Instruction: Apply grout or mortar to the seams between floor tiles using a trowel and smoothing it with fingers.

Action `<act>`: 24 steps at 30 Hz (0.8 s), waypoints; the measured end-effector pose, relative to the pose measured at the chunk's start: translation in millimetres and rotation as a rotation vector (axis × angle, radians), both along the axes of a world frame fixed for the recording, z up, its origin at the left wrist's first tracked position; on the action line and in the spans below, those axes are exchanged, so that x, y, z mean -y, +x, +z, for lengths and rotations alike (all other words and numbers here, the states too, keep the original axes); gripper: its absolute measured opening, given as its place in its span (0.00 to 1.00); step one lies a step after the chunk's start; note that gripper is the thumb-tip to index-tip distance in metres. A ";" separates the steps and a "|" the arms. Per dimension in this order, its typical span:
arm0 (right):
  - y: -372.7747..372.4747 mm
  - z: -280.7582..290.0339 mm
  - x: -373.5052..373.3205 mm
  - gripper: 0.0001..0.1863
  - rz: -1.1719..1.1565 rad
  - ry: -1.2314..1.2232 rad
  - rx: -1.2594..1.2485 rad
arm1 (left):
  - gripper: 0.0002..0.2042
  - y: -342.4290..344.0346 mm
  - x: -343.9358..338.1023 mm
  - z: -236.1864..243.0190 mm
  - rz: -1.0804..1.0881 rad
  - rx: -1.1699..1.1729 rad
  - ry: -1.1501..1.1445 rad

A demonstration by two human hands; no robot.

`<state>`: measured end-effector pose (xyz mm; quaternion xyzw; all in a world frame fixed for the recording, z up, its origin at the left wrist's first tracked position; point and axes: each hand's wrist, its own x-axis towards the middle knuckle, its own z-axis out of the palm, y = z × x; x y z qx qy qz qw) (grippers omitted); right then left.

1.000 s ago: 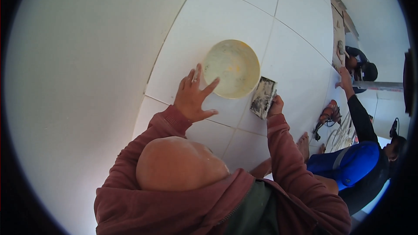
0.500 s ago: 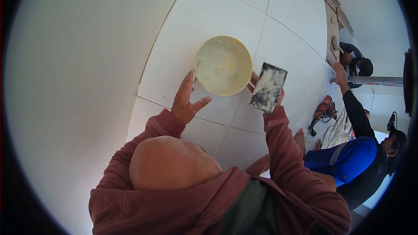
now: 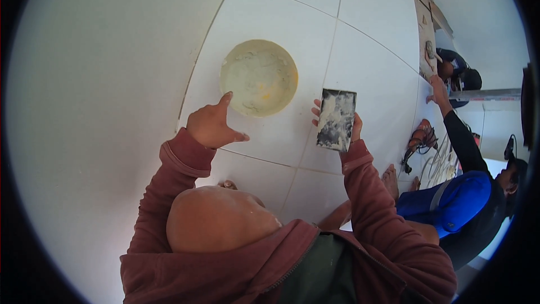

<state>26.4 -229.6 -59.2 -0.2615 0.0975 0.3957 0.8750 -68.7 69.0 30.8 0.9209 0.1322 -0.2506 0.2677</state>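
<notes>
Our left hand point(image 3: 209, 125), fingers spread, perhaps touches the cream bowl point(image 3: 289, 70) on white floor tiles point(image 3: 284, 14); apart from it, rightward, our right hand point(image 3: 358, 127) grips a pale-smeared, rectangular black block point(image 3: 337, 119).

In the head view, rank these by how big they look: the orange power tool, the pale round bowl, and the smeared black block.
1. Pale round bowl
2. Smeared black block
3. Orange power tool

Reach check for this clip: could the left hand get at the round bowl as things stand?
Probably yes: the left hand looks empty and open, right beside the round bowl, with nothing visible in the way.
</notes>
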 end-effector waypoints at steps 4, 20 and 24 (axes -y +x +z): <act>-0.2 -29.7 14.3 0.36 0.011 0.040 -0.089 | 0.32 1.5 8.9 -20.8 0.006 0.051 -0.030; -18.7 -47.2 -9.5 0.20 -0.124 -0.387 -0.255 | 0.19 15.4 5.2 -39.1 0.239 -0.116 -0.627; -17.8 -32.2 -14.7 0.18 -0.143 -0.441 -0.280 | 0.17 10.5 5.1 -41.5 0.347 -0.150 -0.828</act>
